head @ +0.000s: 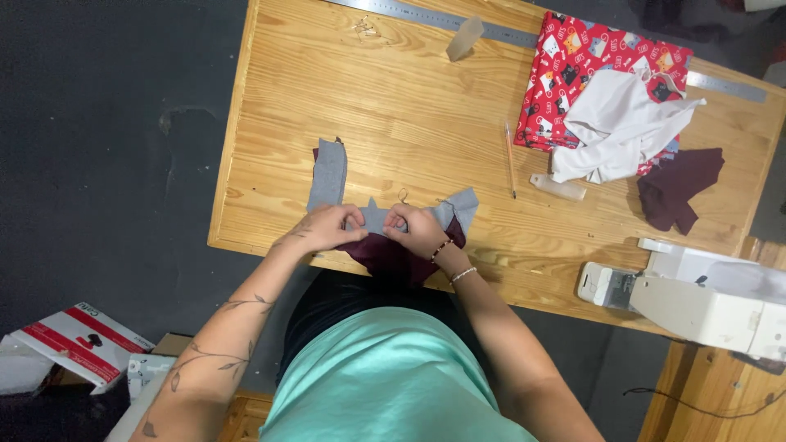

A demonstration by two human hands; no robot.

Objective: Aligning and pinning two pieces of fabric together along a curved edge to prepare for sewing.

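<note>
Both hands pinched grey cloth (372, 218) over dark red cloth (391, 254) at the table's (409, 115) near edge: left hand (327, 227) left, right hand (417, 229) just beside it.

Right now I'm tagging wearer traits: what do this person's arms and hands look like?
Both arms are bare, no sleeves. The left forearm carries a leafy vine tattoo, with more ink near the left hand. The right wrist wears two beaded bracelets, one dark, one pale.
</note>
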